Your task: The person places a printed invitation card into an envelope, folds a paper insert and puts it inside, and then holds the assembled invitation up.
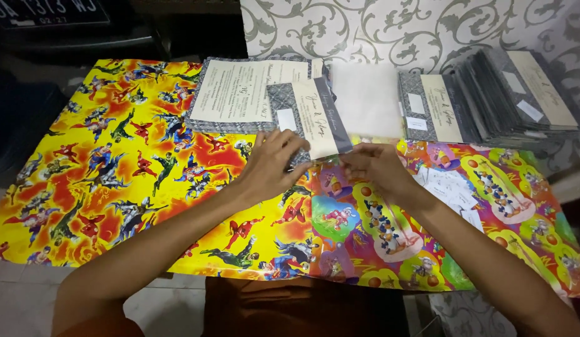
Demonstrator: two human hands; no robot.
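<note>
A grey patterned invitation card (311,118) with a cream panel was held just above the table, tilted, near the middle of the far edge. The left hand (274,165) gripped its lower left part, fingers curled together onto the card. The right hand (374,165) pinched at the card's lower right corner, fingertips closed on what looked like a clear plastic sleeve (330,157) around it.

Just behind the card lay an opened invitation sheet (237,93) with printed text. To the card's right lay a stack of clear sleeves (368,100), and farther right a leaning row of finished invitations (489,100). Below and right of the card, small white label slips (452,187) lay on the colourful cartoon wrapping paper (115,162) that covered the table.
</note>
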